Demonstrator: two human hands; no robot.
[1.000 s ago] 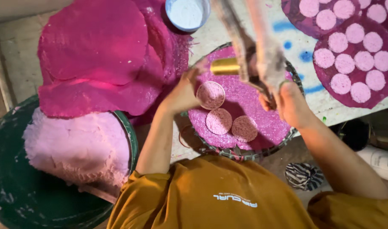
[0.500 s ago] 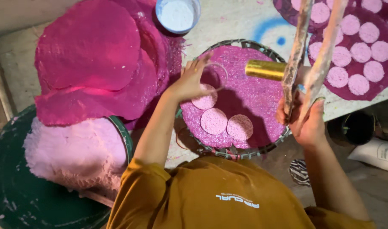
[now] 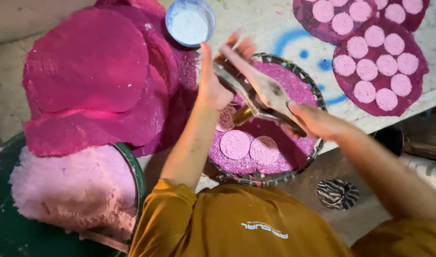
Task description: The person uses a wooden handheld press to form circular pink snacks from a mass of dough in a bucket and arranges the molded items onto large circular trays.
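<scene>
Head view, looking down over a person in a mustard-yellow shirt. Left hand is raised above the round woven basket tray, palm side-on, fingers spread apart and pointing up; it touches the far end of a pair of long flat metal tongs, not clearly closed around them. Right hand is clamped on the near end of the tongs, fingers wrapped. The tongs run diagonally between both hands, just above the tray. Under them a short brass-coloured cylinder cutter shows partly; cannot tell what holds it.

The tray carries a magenta glittery sheet with round cut pink discs lying in it, two side by side at the near edge, another partly hidden under the left wrist.

Left of the tray: a stack of large magenta round sheets on the pale worktable. Near left: a dark green tub holding a mound of pale pink dough. Far edge: a small blue bowl of white powder, just beyond the left fingertips. Right, well apart: dark magenta sheets with rows of pink discs. A zebra-striped cloth lies on the floor below.
</scene>
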